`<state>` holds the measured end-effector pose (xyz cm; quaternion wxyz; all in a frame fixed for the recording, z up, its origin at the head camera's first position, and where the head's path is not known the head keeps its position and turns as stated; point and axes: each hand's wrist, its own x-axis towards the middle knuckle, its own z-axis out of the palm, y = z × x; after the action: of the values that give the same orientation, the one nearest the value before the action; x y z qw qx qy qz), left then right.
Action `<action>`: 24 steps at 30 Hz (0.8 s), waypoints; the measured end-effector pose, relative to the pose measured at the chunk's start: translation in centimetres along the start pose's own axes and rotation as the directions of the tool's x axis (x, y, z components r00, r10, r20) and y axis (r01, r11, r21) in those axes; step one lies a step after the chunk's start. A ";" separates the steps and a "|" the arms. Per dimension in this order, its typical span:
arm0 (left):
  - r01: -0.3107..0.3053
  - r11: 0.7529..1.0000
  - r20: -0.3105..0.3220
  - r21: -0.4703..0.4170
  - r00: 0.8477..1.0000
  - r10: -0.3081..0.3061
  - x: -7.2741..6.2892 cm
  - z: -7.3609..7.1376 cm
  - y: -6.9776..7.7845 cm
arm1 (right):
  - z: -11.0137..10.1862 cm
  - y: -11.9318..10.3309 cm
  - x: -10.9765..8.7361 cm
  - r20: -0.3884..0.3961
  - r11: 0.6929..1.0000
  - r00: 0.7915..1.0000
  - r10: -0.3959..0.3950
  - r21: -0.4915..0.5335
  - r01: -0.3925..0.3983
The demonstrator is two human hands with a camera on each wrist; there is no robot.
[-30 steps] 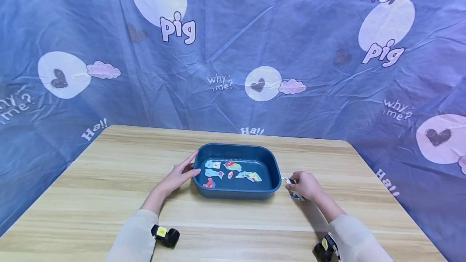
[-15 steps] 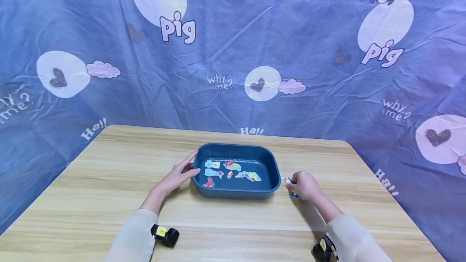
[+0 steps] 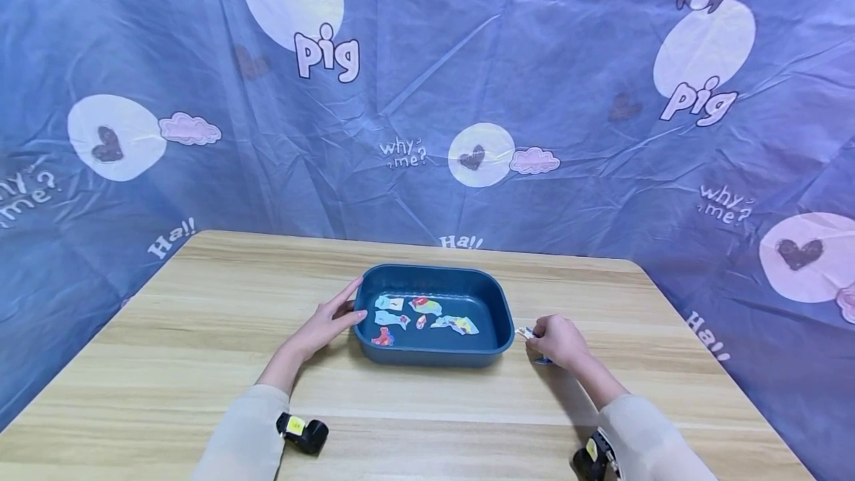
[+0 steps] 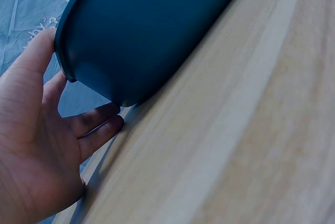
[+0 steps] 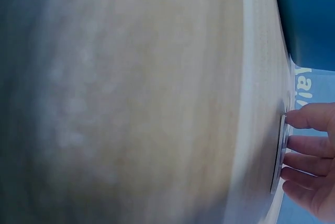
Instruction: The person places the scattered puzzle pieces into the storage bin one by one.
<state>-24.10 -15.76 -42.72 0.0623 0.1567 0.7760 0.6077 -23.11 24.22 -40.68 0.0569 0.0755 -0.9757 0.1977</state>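
Observation:
A dark blue rectangular basin [image 3: 434, 357] stands on the wooden table. My left hand [image 3: 327, 324] rests against its left end, fingers spread, thumb over the rim. In the left wrist view the fingertips of the left hand [image 4: 52, 124] touch the basin's rim and outer wall. Right of the basin, my right hand [image 3: 562, 340] rests its fingertips on a thin flat printed piece [image 3: 524, 332], mostly hidden beneath it. From the right wrist, this piece [image 5: 278, 153] lies edge-on along the table under the fingertips of the right hand [image 5: 311, 150].
Several colourful flat cut-outs lie apart on the basin floor, among them a red one [image 3: 384, 337] and a longer blue-yellow one [image 3: 457, 324]. The table [image 3: 374, 429] ends at a patterned blue cloth [image 3: 414, 80] behind and at both sides.
Less of the printed piece shows under the right hand than a second ago; its blue lower part has drawn in beneath the palm. The left hand, basin and cut-outs stay put.

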 end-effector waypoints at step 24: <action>-0.007 1.000 -0.011 0.022 1.000 0.008 0.1 0.0 -0.3 | -3.2 0.2 1.1 -0.003 0.983 0.986 -0.166 0.077 0.166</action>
<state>-24.20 -15.76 -42.98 0.0541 0.1570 0.7823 0.6004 -23.98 25.51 -37.66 0.0684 0.1589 -0.9578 0.2296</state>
